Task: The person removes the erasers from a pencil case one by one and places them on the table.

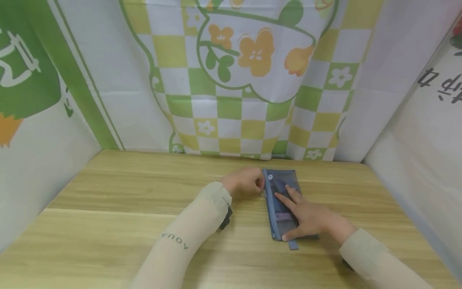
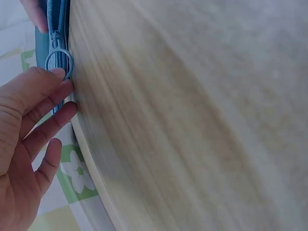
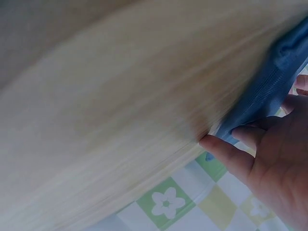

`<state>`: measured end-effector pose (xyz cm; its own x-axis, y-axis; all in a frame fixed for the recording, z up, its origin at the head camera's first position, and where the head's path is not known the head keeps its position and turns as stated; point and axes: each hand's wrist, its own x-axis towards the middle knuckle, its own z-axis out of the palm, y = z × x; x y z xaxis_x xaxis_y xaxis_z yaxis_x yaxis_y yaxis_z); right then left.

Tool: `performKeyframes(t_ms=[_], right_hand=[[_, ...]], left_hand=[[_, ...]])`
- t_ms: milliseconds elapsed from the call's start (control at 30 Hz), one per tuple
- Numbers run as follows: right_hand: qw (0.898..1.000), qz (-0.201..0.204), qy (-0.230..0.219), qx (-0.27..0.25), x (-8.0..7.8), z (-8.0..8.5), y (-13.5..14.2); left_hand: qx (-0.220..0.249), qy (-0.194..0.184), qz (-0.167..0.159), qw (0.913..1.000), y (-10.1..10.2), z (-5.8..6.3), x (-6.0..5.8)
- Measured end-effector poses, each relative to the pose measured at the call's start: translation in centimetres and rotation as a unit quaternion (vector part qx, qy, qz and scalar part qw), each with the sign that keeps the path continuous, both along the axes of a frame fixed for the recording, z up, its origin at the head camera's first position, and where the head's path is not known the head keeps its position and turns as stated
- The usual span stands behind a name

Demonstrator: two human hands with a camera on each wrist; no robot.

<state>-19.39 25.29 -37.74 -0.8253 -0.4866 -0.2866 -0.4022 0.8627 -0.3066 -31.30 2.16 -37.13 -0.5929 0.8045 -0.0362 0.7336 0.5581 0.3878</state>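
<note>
A flat blue zip pouch [image 1: 285, 175] with a see-through mesh face lies on the table, its zipper running along the left edge. Dim purple shapes show through the mesh. At the pouch's far left corner is my left hand [image 1: 247, 180]; the left wrist view has its thumb and index finger pinching the ring-shaped zipper pull [image 2: 71, 61]. My right hand [image 1: 310, 216] rests on the mesh with fingers spread, its thumb by the near end, where a short fabric tab [image 1: 294, 244] sticks out. The right wrist view shows its fingers [image 3: 228, 154] against the pouch's side.
The pouch lies on a light wood-grain table [image 1: 126, 241], right of its middle. A checked, flowered curtain [image 1: 231, 108] hangs along the table's back edge. Printed white cloths stand on the left [image 1: 47, 168] and right [image 1: 426, 140] sides.
</note>
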Motion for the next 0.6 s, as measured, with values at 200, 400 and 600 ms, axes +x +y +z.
performKeyframes(t_ms=[200, 400, 600], right_hand=[[1.000, -0.005, -0.002, 0.012, -0.1, 0.0, -0.2], [1.000, -0.003, -0.002, 0.010, 0.0, 0.0, -0.2], [1.000, -0.001, -0.002, 0.004, 0.0, 0.1, -0.3]], left_hand=[[-0.014, 0.031, 0.002, 0.9994, 0.1, 0.1, -0.6], [-0.037, 0.063, 0.023, 0.9971, 0.3, 0.1, -0.8], [-0.046, 0.077, 0.025, 0.9956, 0.3, 0.0, -1.2]])
